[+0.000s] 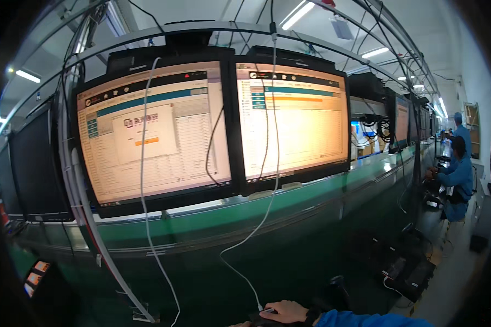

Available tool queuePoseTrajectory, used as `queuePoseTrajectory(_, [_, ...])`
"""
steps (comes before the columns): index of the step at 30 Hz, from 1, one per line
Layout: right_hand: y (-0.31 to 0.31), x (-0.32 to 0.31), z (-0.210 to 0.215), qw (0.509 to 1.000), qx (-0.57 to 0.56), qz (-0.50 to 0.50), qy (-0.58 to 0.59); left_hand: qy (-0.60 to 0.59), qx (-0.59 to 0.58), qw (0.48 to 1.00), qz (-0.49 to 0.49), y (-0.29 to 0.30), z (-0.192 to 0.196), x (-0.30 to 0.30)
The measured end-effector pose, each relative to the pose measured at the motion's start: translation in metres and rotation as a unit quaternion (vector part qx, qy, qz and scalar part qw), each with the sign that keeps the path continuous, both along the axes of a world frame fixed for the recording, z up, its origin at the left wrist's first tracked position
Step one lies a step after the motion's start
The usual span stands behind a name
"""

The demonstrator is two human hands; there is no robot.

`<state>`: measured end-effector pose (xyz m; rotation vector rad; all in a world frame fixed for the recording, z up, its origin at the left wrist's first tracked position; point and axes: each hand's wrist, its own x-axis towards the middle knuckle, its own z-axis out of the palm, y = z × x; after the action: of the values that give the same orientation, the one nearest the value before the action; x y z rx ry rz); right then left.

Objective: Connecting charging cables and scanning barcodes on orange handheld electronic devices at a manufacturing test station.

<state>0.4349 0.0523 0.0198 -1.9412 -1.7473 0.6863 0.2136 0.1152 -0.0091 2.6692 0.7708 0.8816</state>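
At the lower edge, my right hand (288, 312) comes in from the right in a blue sleeve (360, 319), a dark band at its wrist. Its fingers close over a small dark device (263, 316), mostly cut off by the picture's edge. The plug of a white cable (247, 238) meets this device just beyond my fingertips. That cable hangs down from the overhead frame, in front of the right monitor. Only a sliver of my left hand (241, 325) shows beside the device, and its fingers are hidden.
Two lit monitors (292, 125) stand above a green bench ledge (202, 222). Another white cable (147, 218) hangs at left. Dark devices (403, 267) lie at right, and a dark box with small lit screens (35, 278) at lower left. People in blue (457, 174) work farther along.
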Motion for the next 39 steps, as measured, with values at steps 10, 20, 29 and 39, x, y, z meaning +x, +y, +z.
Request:
queuePoseTrajectory(10, [-0.013, 0.006, -0.004, 0.996, 0.076, -0.030, -0.025, 0.019, 0.008, 1.000, -0.005, -0.013, 0.018, 0.010])
queuePoseTrajectory(20, [-0.007, -0.002, 0.000, 0.997, 0.056, -0.049, -0.033, 0.110, -0.057, 0.992, -0.018, 0.003, 0.015, 0.003])
queuePoseTrajectory(29, [-0.007, 0.002, -0.006, 0.997, 0.068, -0.026, -0.033, 0.112, -0.074, 0.991, -0.026, 0.003, 0.011, 0.005])
queuePoseTrajectory(39, [-0.007, 0.002, -0.004, 0.998, 0.051, -0.019, -0.027, -0.016, 0.012, 1.000, 0.007, -0.011, 0.015, 0.005])
